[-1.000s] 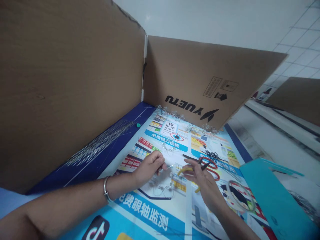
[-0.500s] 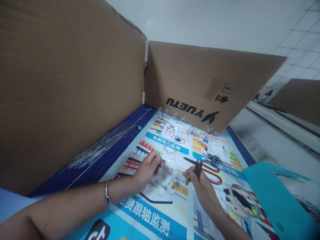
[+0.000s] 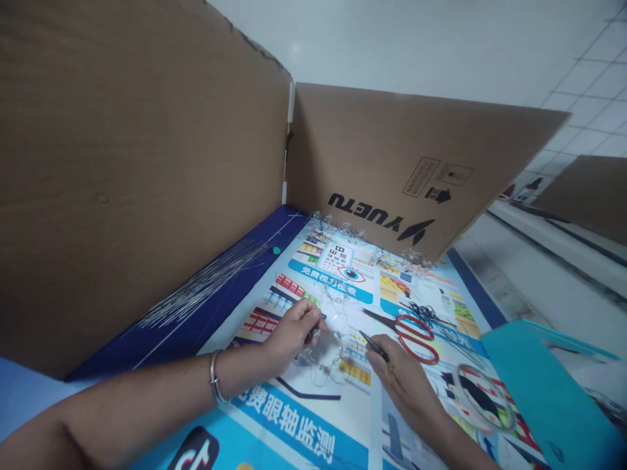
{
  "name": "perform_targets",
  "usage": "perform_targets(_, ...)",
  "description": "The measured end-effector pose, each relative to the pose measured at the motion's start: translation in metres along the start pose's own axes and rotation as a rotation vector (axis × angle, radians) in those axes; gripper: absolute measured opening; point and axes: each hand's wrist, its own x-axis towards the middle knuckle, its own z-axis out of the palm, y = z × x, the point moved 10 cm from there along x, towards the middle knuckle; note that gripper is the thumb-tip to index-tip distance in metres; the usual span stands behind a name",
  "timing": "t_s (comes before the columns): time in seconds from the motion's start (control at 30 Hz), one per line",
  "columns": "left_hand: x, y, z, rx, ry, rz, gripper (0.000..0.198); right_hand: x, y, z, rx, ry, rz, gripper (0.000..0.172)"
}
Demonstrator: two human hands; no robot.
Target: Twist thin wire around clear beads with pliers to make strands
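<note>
1. Head view suggests to me that the thin wire piece [image 3: 316, 333] is light, springy and easily bent; I'd favour a fingertip pinch near its end.
2. The pliers [image 3: 378, 348] should feel rigid; I'd hold them by the handles.
3. The wire looks small, silvery and blurred, pinched in the left hand [image 3: 294, 330] above the printed sheet [image 3: 267, 431].
4. Dark-tipped, the pliers sit in the curled right hand [image 3: 402, 375], near red-handled scissors [image 3: 418, 339]; I can't tell their jaw gap.
</note>
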Motion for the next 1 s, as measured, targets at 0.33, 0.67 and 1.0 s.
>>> perform_targets(0.33, -0.008, 0.0, 0.022, 0.123, -0.137, 0.014, 0.023, 0.021, -0.014, 0.013, 0.37, -0.011, 0.084, 0.024)
perform_targets(0.67, -0.015, 0.02, 0.025, 0.426, -0.111, 0.237, 0.016, 0.027, -0.059, 0.003, 0.017, 0.061, -0.197, 0.021)
perform_targets(1.0, -0.014, 0.02, 0.021, 0.5, -0.071, 0.246, 0.015, 0.034, -0.047, 0.019, 0.114, 0.005, -0.12, 0.022)
